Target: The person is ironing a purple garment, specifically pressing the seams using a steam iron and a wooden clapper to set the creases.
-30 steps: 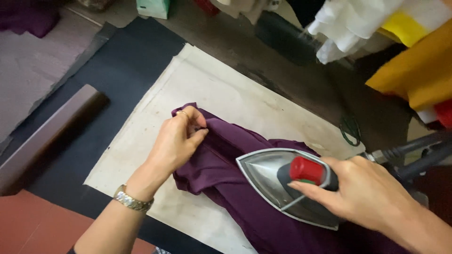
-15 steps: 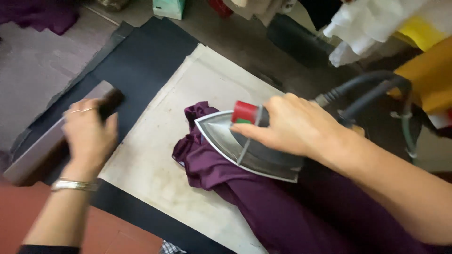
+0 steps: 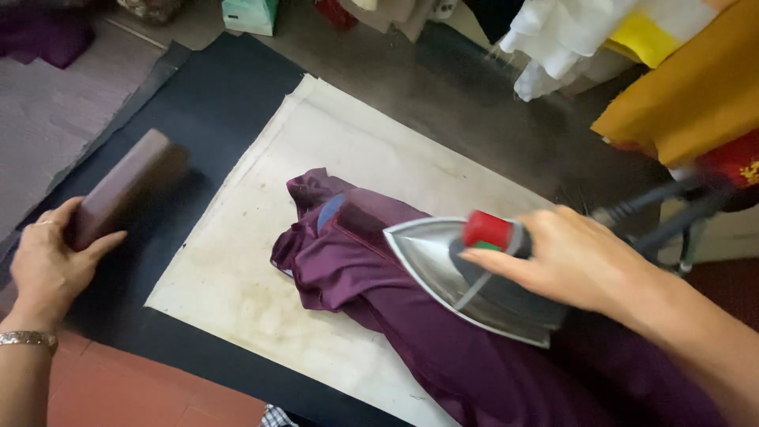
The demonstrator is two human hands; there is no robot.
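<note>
Right hand: the right hand (image 3: 581,257) is wrapping its fingers around the handle of a steam iron (image 3: 466,273), thumb lying along the side by the red knob (image 3: 488,229).
Iron: it is resting flat on purple fabric (image 3: 411,316), its tip pointing away from the wrist toward the left hand.
Fabric: it is lying bunched under and ahead of the right hand, on a cream pressing cloth (image 3: 332,158).
Left hand: the left hand (image 3: 51,265) is closing its fingers on the near end of a brown wooden block (image 3: 126,190).
Block: it is stretching away from the left hand over a dark mat (image 3: 213,95), well apart from the fabric.
Wrist: a metal watch (image 3: 28,339) is sitting just behind the left hand.
</note>
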